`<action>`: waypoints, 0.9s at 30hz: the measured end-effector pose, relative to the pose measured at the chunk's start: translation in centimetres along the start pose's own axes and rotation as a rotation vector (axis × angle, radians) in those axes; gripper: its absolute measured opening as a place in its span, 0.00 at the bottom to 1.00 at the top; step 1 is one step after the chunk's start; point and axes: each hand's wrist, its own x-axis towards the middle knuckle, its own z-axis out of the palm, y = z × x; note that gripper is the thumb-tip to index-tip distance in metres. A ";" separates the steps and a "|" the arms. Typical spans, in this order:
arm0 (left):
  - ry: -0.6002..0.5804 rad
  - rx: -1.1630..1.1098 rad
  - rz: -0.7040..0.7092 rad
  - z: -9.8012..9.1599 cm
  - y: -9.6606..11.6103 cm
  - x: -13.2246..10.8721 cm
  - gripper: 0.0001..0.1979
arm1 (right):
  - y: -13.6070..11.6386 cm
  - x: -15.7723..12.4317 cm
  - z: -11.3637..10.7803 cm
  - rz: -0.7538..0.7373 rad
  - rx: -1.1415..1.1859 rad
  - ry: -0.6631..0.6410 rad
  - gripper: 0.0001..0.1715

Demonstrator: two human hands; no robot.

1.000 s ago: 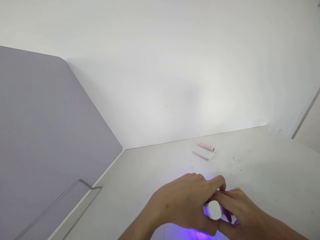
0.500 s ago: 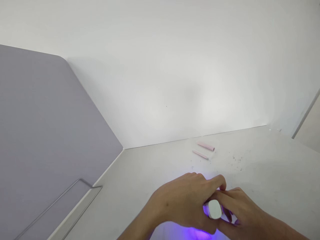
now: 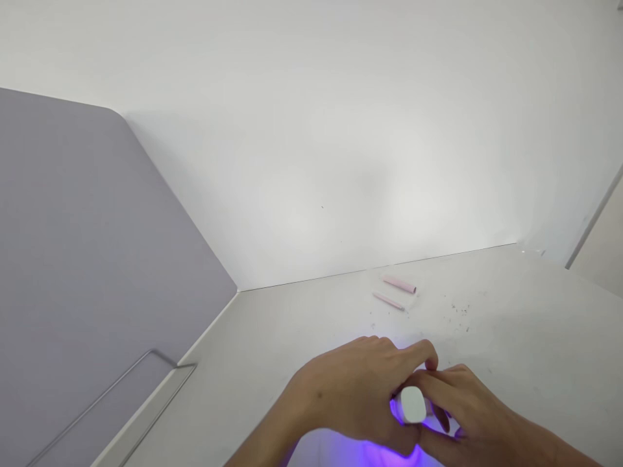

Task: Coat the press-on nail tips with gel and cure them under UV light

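A small white lamp (image 3: 413,405) with a rounded-square end sits between my two hands near the bottom edge, and violet light spills from around it. My left hand (image 3: 355,392), back up, has its fingers curled on the lamp's left side, with the index finger bent above it. From the right, my right hand (image 3: 467,412) closes thumb and index finger around the lamp. Both hands touch each other. The lamp's lower part and several fingertips are hidden. Beyond the hands, a thicker pink tube (image 3: 400,285) and a thin pink stick (image 3: 388,301) lie on the white table (image 3: 272,337).
Dark crumbs (image 3: 458,309) are scattered right of the pink pieces. A white wall (image 3: 311,130) rises behind the table. On the left stands a grey panel (image 3: 97,227), with a bent metal wire frame (image 3: 160,405) by the table edge. Small clear bits (image 3: 530,250) lie at the back right.
The hands and the lamp have shifted very slightly left in view, along with the whole scene. The grip looks the same, and the violet glow beneath appears slightly wider.
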 end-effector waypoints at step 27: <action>0.003 0.008 -0.036 0.3 0.3 0.0 0.23 | -0.2 0.1 -0.1 -0.064 0.016 0.033 0.13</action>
